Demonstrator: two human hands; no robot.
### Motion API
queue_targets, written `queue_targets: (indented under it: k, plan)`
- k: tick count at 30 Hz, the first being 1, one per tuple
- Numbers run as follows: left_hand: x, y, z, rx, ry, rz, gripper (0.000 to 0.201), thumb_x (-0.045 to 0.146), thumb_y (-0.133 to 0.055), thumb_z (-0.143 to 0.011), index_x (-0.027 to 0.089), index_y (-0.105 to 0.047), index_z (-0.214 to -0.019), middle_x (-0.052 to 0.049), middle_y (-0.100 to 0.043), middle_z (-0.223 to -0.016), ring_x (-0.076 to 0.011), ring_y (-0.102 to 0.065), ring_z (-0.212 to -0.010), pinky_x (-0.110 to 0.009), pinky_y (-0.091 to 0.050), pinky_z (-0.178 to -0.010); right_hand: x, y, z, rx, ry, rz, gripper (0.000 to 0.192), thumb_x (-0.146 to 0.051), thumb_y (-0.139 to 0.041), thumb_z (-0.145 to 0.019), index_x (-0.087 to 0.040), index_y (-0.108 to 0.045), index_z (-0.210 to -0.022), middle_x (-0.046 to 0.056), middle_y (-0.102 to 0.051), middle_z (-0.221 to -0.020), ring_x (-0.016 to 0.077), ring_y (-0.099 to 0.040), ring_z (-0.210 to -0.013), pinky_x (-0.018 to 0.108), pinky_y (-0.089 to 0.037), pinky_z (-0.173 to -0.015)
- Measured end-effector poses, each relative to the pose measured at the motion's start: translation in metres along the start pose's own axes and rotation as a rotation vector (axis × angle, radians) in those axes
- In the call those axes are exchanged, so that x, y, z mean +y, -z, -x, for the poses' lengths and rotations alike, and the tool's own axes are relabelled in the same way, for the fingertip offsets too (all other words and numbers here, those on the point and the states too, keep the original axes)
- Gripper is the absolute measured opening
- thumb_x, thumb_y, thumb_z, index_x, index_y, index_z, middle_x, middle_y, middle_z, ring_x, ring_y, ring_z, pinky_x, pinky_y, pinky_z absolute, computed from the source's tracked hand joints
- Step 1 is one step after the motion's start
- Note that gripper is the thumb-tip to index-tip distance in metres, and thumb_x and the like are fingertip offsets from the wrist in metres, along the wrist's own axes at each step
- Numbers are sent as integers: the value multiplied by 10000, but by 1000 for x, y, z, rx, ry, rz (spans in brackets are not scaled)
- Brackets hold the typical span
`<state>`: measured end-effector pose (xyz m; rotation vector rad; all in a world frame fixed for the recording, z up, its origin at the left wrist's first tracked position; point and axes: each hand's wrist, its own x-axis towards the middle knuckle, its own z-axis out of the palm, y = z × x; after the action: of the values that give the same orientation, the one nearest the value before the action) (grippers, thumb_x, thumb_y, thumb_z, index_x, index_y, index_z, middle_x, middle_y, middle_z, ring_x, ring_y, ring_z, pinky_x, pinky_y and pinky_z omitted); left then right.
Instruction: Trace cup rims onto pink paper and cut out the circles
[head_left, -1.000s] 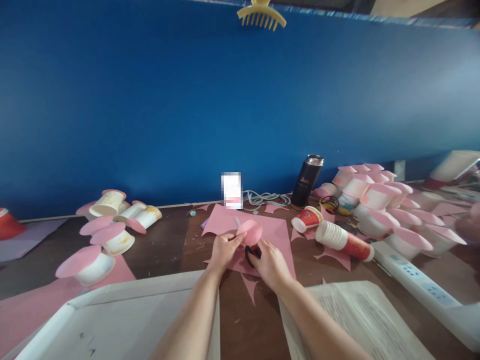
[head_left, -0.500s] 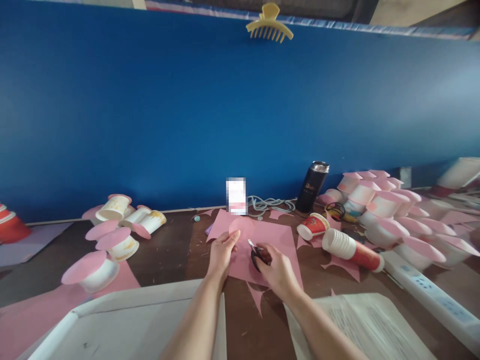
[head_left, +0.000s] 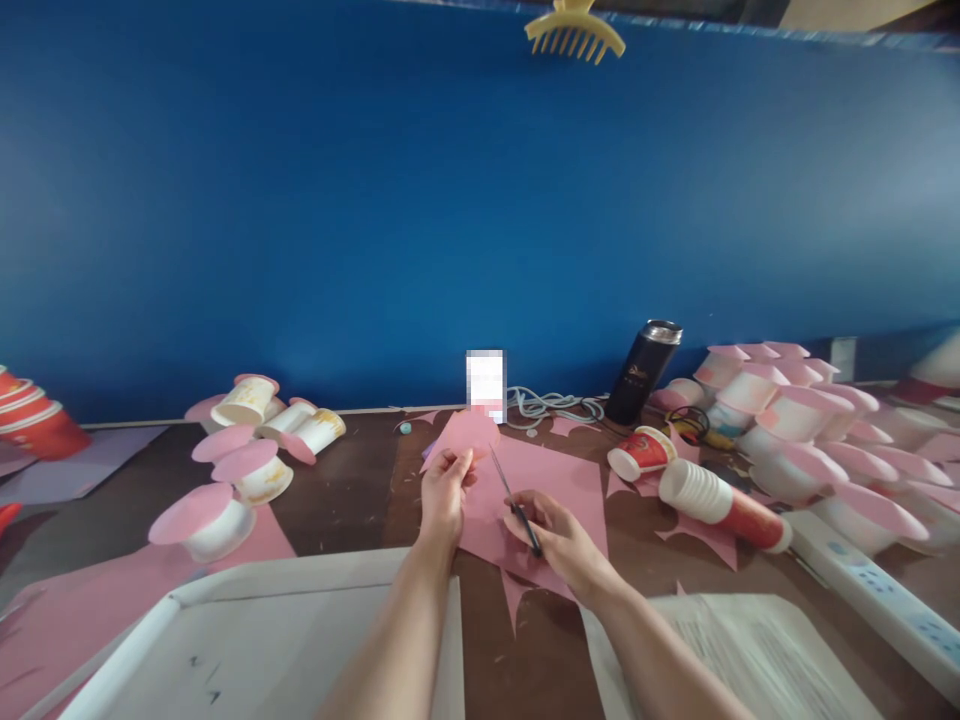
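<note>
- Fingers first: our left hand point(head_left: 444, 487) pinches the pink disc point(head_left: 469, 433) by its lower edge, thumb on one face and fingers behind, holding it up just over the pink sheet point(head_left: 559, 480).
- Our right hand point(head_left: 559, 535) is closed around the scissors point(head_left: 514, 500), handles buried in the palm, blades pointing up toward the disc with the tip close to it. Can't tell if the blades are parted, looks like one thin line from here.
- That disc is thin paper, so we'd guess super light and floppy, and it creases if squeezed. Pinching the rim gently like this seems right, close to wherever the blades go so it doesn't flap.
- Stuff around us: cups with pink tops point(head_left: 225, 500) on the left, a bigger pile of them point(head_left: 795, 420) on the right, a red cup stack point(head_left: 724, 500) lying on its side, a black flask point(head_left: 643, 372) by the blue wall, a white tray point(head_left: 247, 640) near our left arm.
</note>
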<state>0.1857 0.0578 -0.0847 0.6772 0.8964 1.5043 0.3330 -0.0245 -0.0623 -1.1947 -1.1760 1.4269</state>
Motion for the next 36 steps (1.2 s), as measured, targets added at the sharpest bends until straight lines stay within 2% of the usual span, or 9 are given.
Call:
queue_targets:
  k: [4, 11, 25, 36]
  plan:
    - [-2, -2, 3, -13, 31, -9, 340, 401, -789, -601, 151, -593, -723, 16, -580, -663, -77, -535, -572, -205, -431, -573, 6, -4, -3, 28, 18, 55, 415, -459, -738, -655, -193, -615, -950, -21, -567, -697, 98, -475, -525, 208, -360, -425]
    - [2, -9, 10, -30, 87, 1, 341, 370, -807, -548, 148, -589, -688, 3, -611, -644, -91, -565, -568, -214, -432, -570, 15, -5, -7, 88, 80, 142, 388, -475, -686, -681, -220, -624, -967, -23, -586, -655, 119, -497, -506, 222, -365, -425]
    - [1, -9, 11, -60, 111, 29, 331, 341, -810, -559, 141, -595, -712, 5, -611, -616, -90, -570, -551, -218, -445, -569, 17, -8, -9, 96, 122, 87, 295, -371, -681, -713, -206, -624, -951, -23, -588, -657, 114, -496, -534, 223, -360, -467]
    - [-2, -7, 8, -60, 117, 51, 378, 349, -831, -534, 138, -561, -694, 17, -593, -576, -84, -561, -518, -212, -457, -555, 18, -7, -9, 127, 96, 140, 323, -383, -687, -711, -195, -637, -969, -34, -552, -618, 91, -435, -449, 212, -323, -401]
